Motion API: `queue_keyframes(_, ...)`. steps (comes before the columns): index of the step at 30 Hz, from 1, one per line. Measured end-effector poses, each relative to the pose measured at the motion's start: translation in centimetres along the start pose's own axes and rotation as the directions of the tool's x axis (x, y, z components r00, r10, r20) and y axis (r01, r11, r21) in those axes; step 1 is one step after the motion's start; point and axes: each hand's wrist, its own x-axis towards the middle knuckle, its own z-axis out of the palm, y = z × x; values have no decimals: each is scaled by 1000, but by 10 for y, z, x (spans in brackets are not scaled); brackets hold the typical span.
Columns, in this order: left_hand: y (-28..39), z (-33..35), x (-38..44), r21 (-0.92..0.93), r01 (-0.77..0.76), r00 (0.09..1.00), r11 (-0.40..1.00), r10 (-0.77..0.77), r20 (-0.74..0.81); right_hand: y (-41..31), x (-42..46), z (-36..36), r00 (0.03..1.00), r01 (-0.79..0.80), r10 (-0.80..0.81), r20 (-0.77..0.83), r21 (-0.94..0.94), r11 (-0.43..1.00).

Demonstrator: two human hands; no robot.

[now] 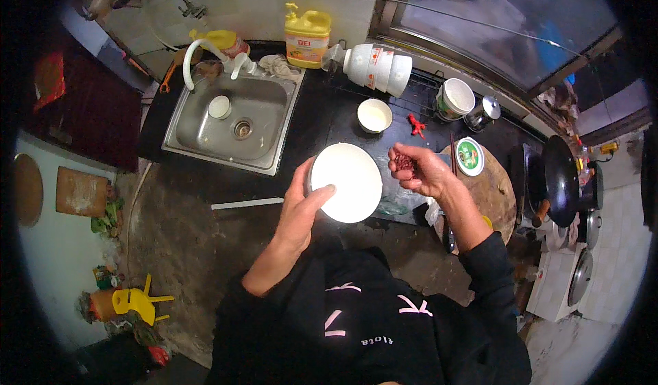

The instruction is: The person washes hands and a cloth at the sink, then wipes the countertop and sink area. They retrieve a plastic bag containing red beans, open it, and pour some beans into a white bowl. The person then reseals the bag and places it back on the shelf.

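Note:
My left hand (303, 200) grips a white bowl (352, 179) by its left side, the thumb lying over the rim. The bowl is tipped so its bare white inside faces me. To the right of it, my right hand (421, 171) is turned palm up with the fingers curled around small dark red beans (405, 163). A clear plastic bag (398, 200) lies on the counter under and between the hands. Behind the held bowl, a smaller white bowl (375, 116) stands on the black counter, its contents too pale to make out.
On the left is a steel sink (231, 153) with a small white bowl (220, 107) in it. Stacked bowls (379, 70) lie sideways behind, near a yellow detergent jug (307, 38). A round wooden board (496, 184) carries a lidded tub (469, 156); a wok (560, 179) stands far right.

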Motion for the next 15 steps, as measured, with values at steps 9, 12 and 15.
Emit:
queue_keyframes(9,-12,19,11,-78,80,993,994,-72,97,16,-18,87,838,504,-534,114,-536,677)
queue_keyframes(12,-13,18,11,-113,88,992,990,-77,98,20,-26,95,771,460,-555,313,-876,146)
queue_keyframes(15,-12,16,12,-118,89,992,989,-78,99,15,-33,101,697,526,-506,509,-842,-122)
